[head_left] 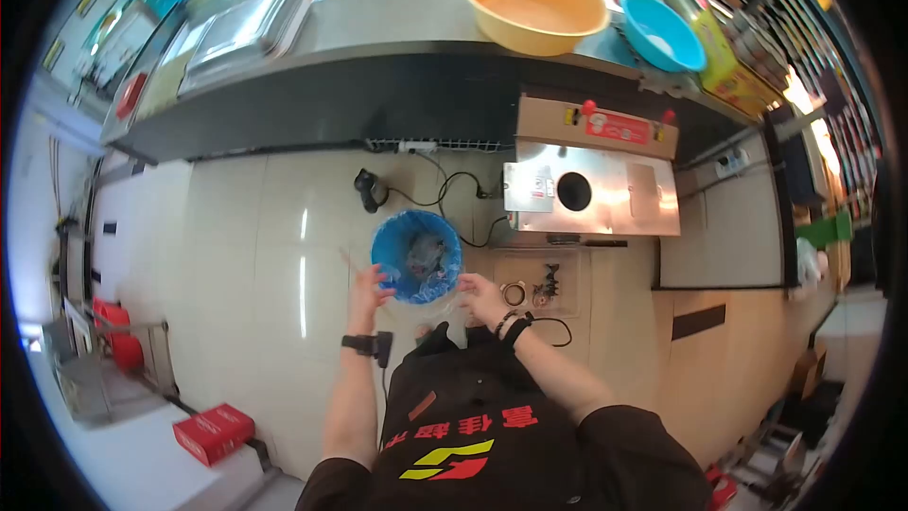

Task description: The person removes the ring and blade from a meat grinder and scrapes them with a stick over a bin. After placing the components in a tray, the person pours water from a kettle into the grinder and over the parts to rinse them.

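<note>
A round blue bin (381, 251) stands on the floor in front of me, with crumpled clear plastic (426, 254) and some scraps inside. My left hand (367, 291) is at the bin's near left rim, its fingers curled around thin clear film. On the near right side, my right hand (483, 300) pinches with thumb and fingers. A see-through plastic bag (437, 286) stretches along the near rim between both hands; its edges are hard to make out.
A metal box with a round hole (619, 197) stands right of the bin. Beside my right hand lies a clear tray (567, 295) with metal parts. A black device (370, 191) and its cable lie behind the bin. The counter holds a yellow basin (534, 5) and a blue basin (662, 33).
</note>
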`<state>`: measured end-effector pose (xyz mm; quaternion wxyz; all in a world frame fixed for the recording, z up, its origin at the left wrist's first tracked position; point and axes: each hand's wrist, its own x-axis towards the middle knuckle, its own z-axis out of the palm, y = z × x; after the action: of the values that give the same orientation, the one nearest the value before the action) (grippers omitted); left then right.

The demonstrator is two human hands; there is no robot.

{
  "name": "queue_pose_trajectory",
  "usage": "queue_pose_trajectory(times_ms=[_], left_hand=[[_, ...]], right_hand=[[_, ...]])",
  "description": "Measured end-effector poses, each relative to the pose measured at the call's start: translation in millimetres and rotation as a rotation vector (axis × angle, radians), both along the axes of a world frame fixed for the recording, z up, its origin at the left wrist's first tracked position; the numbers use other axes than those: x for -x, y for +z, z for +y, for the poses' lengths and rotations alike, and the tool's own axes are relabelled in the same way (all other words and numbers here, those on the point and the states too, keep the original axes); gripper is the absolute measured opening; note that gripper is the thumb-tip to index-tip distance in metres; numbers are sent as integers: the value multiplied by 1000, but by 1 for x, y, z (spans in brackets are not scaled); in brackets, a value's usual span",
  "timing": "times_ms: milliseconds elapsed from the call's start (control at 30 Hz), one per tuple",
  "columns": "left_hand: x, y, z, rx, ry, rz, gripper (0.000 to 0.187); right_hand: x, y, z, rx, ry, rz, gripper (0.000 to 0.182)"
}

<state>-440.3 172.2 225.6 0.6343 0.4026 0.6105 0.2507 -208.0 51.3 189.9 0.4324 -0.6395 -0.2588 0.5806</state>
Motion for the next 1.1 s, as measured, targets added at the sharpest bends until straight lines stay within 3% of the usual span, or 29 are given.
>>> queue_pose_trajectory(times_ms=[100,167,233,300,467,567,700,1000,1067,1100], left_hand=[[68,-30,16,-95,18,212,49],[135,-86,22,-237,-39,330,46],[227,-164,29,-310,-273,552,42],[258,-139,13,104,-61,540,40],[364,-125,7,337,27,507,42],[417,-112,4,223,18,587,36],[453,-102,21,218,-6,653,32],[436,-101,54,142,-48,494,32],[443,-112,56,158,-108,460,36],[458,-136,58,74,-119,372,36]], right_hand=[[-31,21,-31,184,-245,57,40],[-41,10,-57,246,-395,12,36],[-48,9,-82,300,-425,-16,34],[-42,9,-104,425,-544,-13,28],[24,-38,-154,625,-811,-71,24],[87,-32,-150,673,-906,-162,28],[141,-41,-126,673,-853,-148,32],[166,-13,-43,471,-746,-277,35],[164,-22,-32,381,-706,-208,37],[164,-51,-27,288,-778,-147,34]])
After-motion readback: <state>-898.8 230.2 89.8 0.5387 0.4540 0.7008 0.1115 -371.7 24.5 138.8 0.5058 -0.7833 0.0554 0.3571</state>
